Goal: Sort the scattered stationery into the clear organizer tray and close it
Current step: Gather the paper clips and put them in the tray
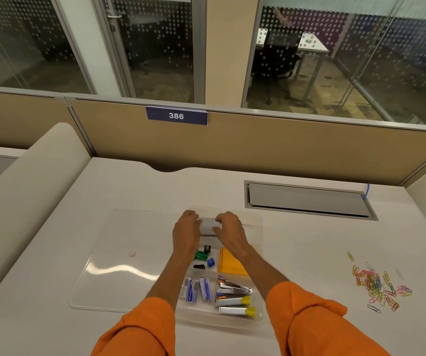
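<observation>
hands: left hand (186, 231) and right hand (228, 231) close together, each pinching one end of a white block (208, 226) to seat it squarely | where: far compartment of tray (257, 222), mid-desk | lid (119, 253) lies open to the left for access | clips (376, 283) unsorted at right, probably next

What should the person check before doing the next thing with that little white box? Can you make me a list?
1. Both hands grip the white box, left hand and right hand at its ends: ok.
2. The box is over the far end of the tray: ok.
3. The box already rests on the tray floor: cannot tell.
4. The lid lies open to the left, out of the way: ok.
5. The paper clips are put away: not ok, they lie on the table to the right.
6. The staplers and sharpeners sit in separate compartments: ok.
</observation>
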A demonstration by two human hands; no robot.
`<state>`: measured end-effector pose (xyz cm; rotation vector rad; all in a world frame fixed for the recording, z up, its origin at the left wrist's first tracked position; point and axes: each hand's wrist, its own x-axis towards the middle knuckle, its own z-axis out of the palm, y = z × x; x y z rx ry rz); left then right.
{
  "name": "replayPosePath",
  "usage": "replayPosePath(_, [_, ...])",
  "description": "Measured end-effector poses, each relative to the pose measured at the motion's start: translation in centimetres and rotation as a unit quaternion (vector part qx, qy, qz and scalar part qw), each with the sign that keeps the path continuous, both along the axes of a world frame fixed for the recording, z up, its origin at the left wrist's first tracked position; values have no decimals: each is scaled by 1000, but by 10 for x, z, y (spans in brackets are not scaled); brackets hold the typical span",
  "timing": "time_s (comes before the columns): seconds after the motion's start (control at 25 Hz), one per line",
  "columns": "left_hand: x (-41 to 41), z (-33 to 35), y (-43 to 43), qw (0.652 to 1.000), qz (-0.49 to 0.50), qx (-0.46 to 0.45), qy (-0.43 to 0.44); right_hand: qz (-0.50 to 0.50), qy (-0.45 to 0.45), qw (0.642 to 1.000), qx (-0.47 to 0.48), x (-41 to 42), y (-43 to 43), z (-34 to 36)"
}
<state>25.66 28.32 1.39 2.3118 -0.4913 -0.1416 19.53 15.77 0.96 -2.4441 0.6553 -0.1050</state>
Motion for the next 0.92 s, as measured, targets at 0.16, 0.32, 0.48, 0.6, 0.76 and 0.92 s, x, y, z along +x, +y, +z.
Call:
replayPosePath(0.16, [-16, 4, -15, 1000, -19, 1, 7, 26, -8, 998, -53, -20, -13, 12])
replayPosePath(0.32, [-42, 5, -35, 999, -37, -1, -12, 13, -17, 998, -62, -57, -32, 22])
replayPosePath(0.48, [-80, 1, -62, 996, -69, -7, -64, -37, -35, 997, -51, -110, -52, 28])
replayPosePath(0.6, [-116, -3, -89, 989, -119, -35, -78, -83, -46, 995, -37, -160, -75, 23])
replayPosePath(0.76, [-171, -8, -128, 983, -170, -50, -57, -150, -56, 987, -29, -230, -109, 9])
replayPosePath(0.92, [-225, -13, -166, 971, -229, -42, -53, -215, -48, 975, -16, -297, -142, -1])
